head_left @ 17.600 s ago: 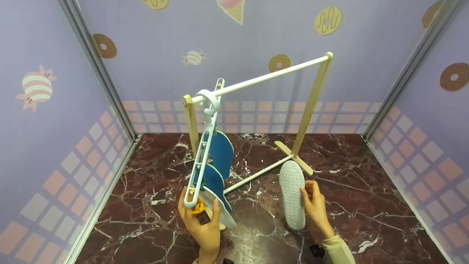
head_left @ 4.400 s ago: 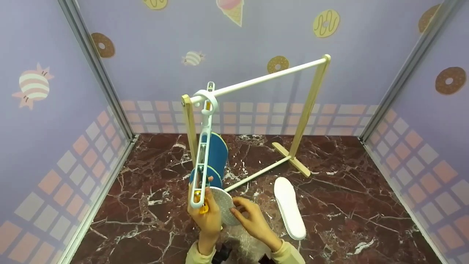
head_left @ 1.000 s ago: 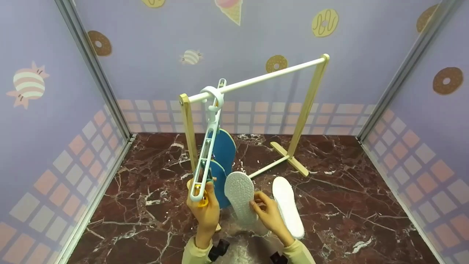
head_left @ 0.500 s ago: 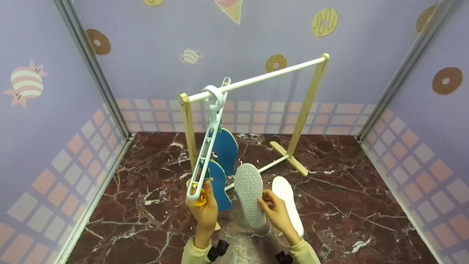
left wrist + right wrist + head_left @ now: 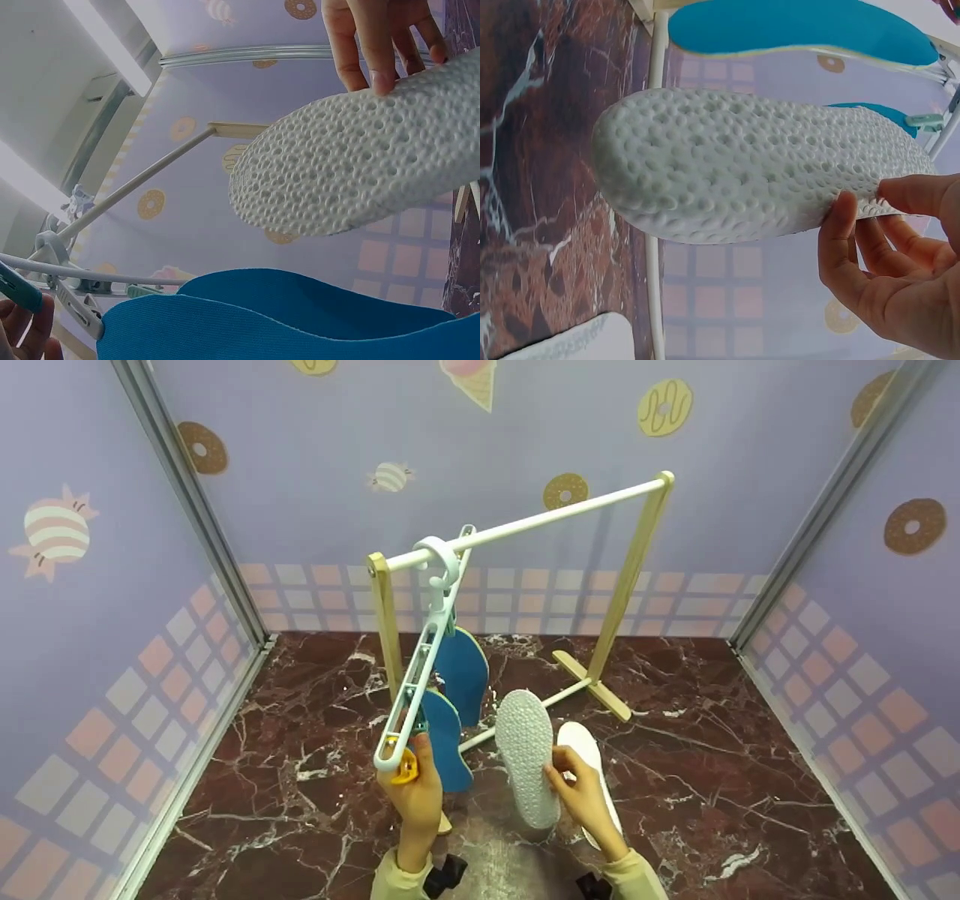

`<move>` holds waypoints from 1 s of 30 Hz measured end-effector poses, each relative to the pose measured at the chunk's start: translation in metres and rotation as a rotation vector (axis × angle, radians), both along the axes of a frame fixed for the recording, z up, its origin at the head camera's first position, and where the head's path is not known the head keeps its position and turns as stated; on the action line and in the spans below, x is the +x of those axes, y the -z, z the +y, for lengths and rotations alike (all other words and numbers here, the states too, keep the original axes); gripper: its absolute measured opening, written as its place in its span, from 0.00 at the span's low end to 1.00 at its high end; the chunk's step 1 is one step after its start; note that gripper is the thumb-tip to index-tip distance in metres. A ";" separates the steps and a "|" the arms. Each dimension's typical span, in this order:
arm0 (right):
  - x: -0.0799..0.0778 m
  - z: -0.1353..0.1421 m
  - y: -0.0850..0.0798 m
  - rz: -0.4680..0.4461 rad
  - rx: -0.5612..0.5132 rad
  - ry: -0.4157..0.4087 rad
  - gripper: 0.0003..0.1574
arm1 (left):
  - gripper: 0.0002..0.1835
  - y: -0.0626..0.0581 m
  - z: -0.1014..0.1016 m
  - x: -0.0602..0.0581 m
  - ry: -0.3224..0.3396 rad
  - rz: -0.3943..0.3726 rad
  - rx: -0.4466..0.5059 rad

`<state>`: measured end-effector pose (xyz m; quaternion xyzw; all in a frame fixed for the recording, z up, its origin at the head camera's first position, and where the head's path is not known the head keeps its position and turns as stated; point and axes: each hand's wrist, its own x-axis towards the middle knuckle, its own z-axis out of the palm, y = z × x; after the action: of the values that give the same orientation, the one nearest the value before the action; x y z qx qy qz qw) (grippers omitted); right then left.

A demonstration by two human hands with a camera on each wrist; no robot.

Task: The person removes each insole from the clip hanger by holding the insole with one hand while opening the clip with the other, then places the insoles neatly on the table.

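My right hand (image 5: 581,795) pinches the edge of a white insole (image 5: 527,757), held upright with its bumpy underside showing. At the near end of a pale clip hanger (image 5: 420,667), my left hand (image 5: 416,799) grips around the yellow clip (image 5: 405,769), thumb raised by a teal clip. In the left wrist view its fingers (image 5: 37,334) curl at a teal clip end (image 5: 19,289). Two blue insoles (image 5: 445,742) hang from the hanger. Another white insole (image 5: 577,742) lies on the table, partly behind my right hand.
A wooden rack with a white top rail (image 5: 555,514) bears the hanger by its hook (image 5: 442,559). Its post (image 5: 630,585) and foot (image 5: 600,690) stand at right. Patterned panels (image 5: 510,450) enclose the dark marble surface (image 5: 697,780).
About four seconds ago the white insole was at the hanger's near end beside both hands. My right hand has since drawn it rightward, apart from the hanger, which has swivelled slightly.
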<state>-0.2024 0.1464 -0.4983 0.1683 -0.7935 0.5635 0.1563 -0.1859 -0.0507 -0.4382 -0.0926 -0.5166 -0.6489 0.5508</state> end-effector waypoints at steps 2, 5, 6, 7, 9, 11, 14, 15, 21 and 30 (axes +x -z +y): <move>0.000 0.003 0.000 -0.019 0.005 0.011 0.10 | 0.15 0.001 0.000 0.000 0.000 0.005 0.015; -0.002 0.007 0.000 -0.044 0.002 0.024 0.10 | 0.16 0.002 0.001 0.000 0.000 0.002 0.038; -0.002 0.009 0.000 -0.051 -0.001 0.031 0.10 | 0.17 0.003 0.001 0.000 -0.001 0.000 0.047; -0.002 0.010 0.000 -0.054 -0.001 0.037 0.10 | 0.19 0.003 0.001 0.000 -0.006 -0.004 0.051; -0.003 0.013 0.000 -0.058 -0.001 0.050 0.09 | 0.20 0.003 0.001 0.000 -0.001 -0.011 0.064; -0.004 0.016 0.000 -0.061 0.001 0.064 0.08 | 0.19 0.004 0.001 0.001 0.015 -0.010 0.081; -0.006 0.022 0.000 -0.055 0.011 0.075 0.07 | 0.17 0.005 0.001 0.001 0.047 -0.027 0.113; -0.006 0.023 0.000 -0.050 0.012 0.077 0.07 | 0.17 0.005 0.001 0.001 0.057 -0.034 0.124; -0.010 0.036 0.003 -0.020 0.040 0.082 0.07 | 0.22 0.005 0.002 0.003 0.069 -0.089 0.140; -0.016 0.054 0.009 -0.072 0.056 0.096 0.10 | 0.18 0.006 0.003 0.002 0.095 -0.142 0.203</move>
<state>-0.2186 0.2004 -0.5068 0.1138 -0.8213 0.5385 0.1499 -0.1840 -0.0473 -0.4444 -0.0146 -0.4810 -0.7283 0.4879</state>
